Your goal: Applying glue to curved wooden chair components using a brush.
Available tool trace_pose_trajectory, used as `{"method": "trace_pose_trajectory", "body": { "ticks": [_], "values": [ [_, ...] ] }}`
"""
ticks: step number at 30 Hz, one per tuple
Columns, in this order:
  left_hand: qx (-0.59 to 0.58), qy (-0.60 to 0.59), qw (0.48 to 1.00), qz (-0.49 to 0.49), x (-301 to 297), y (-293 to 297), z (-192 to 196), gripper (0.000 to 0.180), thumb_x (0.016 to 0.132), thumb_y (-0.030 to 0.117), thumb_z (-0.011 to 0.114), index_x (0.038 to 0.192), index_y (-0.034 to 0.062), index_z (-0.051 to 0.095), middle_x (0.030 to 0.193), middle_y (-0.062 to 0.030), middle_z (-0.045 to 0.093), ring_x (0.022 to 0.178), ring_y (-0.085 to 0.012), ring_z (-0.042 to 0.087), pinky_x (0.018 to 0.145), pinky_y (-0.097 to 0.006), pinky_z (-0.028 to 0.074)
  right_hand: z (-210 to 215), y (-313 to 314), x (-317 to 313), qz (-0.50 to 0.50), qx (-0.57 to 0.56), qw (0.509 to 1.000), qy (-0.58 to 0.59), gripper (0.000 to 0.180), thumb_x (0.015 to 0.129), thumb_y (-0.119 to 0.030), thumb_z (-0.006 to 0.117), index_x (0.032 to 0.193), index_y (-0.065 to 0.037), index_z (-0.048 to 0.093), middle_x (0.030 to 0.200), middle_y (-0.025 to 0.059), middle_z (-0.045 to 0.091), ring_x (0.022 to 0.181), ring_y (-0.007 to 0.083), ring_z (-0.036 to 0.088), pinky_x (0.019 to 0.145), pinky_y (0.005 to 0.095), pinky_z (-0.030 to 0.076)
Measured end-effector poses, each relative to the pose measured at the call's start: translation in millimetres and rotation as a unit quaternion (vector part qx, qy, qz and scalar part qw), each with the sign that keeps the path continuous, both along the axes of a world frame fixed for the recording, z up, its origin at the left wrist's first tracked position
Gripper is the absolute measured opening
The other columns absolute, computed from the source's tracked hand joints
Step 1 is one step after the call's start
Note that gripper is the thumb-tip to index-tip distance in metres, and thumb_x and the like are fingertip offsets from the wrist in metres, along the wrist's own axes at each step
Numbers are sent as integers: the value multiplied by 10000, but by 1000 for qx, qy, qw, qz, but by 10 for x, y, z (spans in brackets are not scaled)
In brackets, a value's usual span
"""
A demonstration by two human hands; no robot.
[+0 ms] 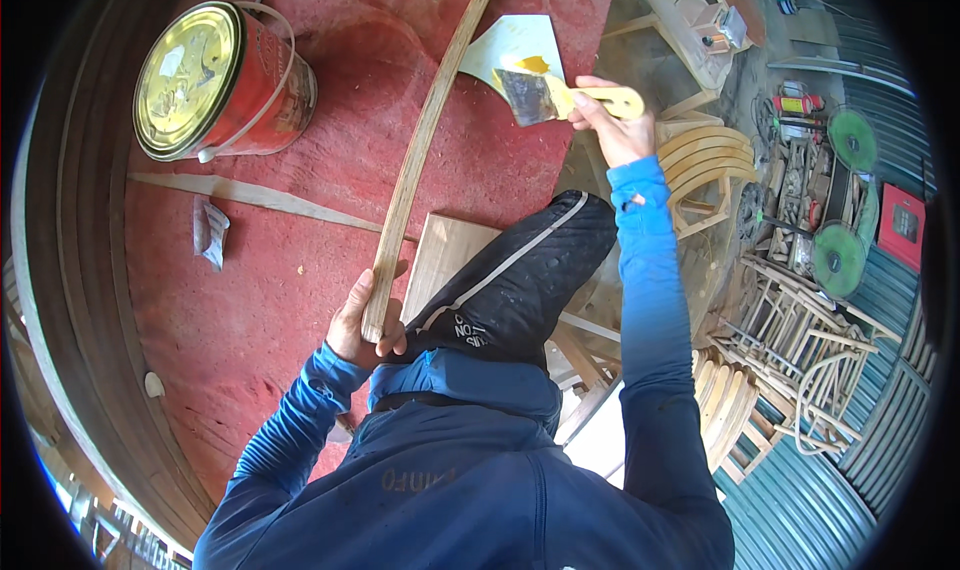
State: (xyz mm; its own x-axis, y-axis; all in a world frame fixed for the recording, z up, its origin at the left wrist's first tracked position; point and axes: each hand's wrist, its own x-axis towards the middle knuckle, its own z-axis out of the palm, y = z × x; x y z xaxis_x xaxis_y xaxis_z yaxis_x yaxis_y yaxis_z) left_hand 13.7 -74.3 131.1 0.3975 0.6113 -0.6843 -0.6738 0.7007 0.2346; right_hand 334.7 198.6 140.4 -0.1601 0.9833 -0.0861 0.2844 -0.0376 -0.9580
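Note:
My left hand [362,320] is closed around the near end of a long, slightly curved wooden strip [415,160], which runs away from me past the top edge of the view. My right hand [612,120] grips a putty knife [622,101] by its yellow handle, which has a hole at the end. Its wide, dark, smeared blade points left, over a pale angular sheet [515,45]. A dab of yellow paste [533,65] shows beside the blade; whether it sits on the blade or the sheet, I cannot tell.
A red bucket [270,85] with a yellow lid stands on the red surface [330,220], near a crumpled packet [209,232] and a thin wooden piece [270,202]. A board [445,255] lies by my knee. Curved wooden parts [710,160] and green fans [840,258] are at right.

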Motion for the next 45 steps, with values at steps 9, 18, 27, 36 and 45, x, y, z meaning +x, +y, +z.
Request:
{"method": "trace_pose_trajectory", "body": {
  "ticks": [9,18,27,36,45],
  "values": [
    [28,8,999,-15,-43,27,156,715,1014,616,395,1490,83,386,549,-27,454,377,-145,434,481,-348,455,-211,-269,-378,-89,59,990,89,297,945,-110,710,1205,26,662,977,123,723,808,148,697,746,270,576],
    [0,11,1000,-2,-23,33,238,710,1011,611,406,1476,74,399,539,-32,451,366,-148,432,465,-351,456,-127,-78,-849,62,296,945,-122,249,867,-7,685,1112,-51,697,1045,144,710,963,318,693,845,372,559],
    [-2,6,1000,0,-60,57,227,724,996,611,440,1461,57,413,537,-39,472,360,-153,448,479,-366,499,-369,-212,-793,164,318,897,-258,485,728,39,675,1189,-114,666,1227,105,659,1072,307,652,933,387,545],
    [-48,-4,999,-10,-51,154,119,653,974,530,493,1378,19,447,637,-100,575,511,-214,566,662,-412,564,-283,-161,-761,150,314,896,-274,445,768,53,629,1182,-103,673,1229,113,656,1086,324,641,950,396,532],
    [99,114,983,-103,-222,296,-89,621,860,265,678,1389,30,453,721,-64,558,488,-161,546,432,-321,484,232,-424,-591,9,286,950,-126,330,824,57,656,1129,-60,702,1121,154,695,1024,324,683,896,357,557]
  ]
}}
